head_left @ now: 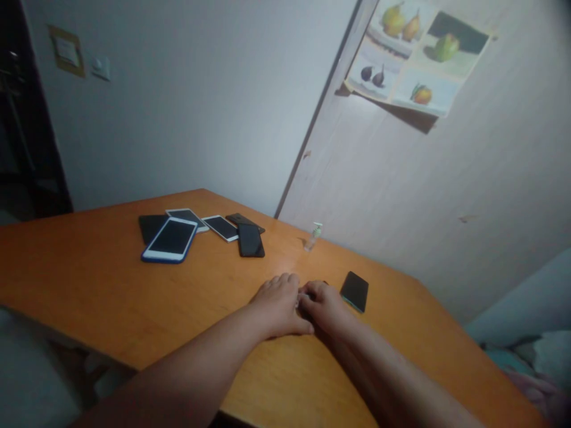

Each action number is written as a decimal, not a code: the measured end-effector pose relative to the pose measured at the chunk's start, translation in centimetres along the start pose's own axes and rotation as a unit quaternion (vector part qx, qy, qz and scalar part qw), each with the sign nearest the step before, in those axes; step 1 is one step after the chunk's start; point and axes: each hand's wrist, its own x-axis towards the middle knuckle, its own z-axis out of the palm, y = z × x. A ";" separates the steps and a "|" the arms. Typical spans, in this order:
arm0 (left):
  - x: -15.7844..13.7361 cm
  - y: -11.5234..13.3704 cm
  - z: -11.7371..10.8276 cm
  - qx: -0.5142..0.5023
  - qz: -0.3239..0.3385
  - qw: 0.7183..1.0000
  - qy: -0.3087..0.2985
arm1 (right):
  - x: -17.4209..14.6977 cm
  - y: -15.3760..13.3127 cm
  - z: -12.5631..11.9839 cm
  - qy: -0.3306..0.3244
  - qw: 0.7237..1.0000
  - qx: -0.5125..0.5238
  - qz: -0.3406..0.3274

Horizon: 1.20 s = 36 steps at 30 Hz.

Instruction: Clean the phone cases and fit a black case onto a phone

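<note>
Near the middle of the table's front part, my left hand [280,307] is palm down, its fingers bent over the far side and its thumb stretched to the right. What lies beneath it is hidden. Close against it, my right hand [329,307] has its fingers curled in a pinch. A small pale bit [298,299] shows at those fingertips, too little to name. Something dark peeks out just behind the right hand. To the right of that hand lies a dark phone [355,292], flat on the table.
The orange wooden table [214,291] meets a wall. On its left lie several phones, including a white one in a blue case [172,240] and a black one [250,240]. A small clear pump bottle [313,236] stands near the back edge. A fruit picture [419,56] hangs above.
</note>
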 end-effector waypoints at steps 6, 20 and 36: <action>0.0 0.2 -0.2 -0.004 -0.010 1.000 -0.009 | 1.2 2.4 -1.5 0.076 0.984 -0.099 0.131; 0.0 0.2 -0.7 0.006 -0.005 1.000 -0.018 | -0.8 3.1 -2.4 0.025 0.997 -0.033 0.069; 0.0 0.6 -1.1 0.035 -0.012 0.999 -0.007 | -5.4 6.3 -2.3 0.111 0.958 0.244 0.098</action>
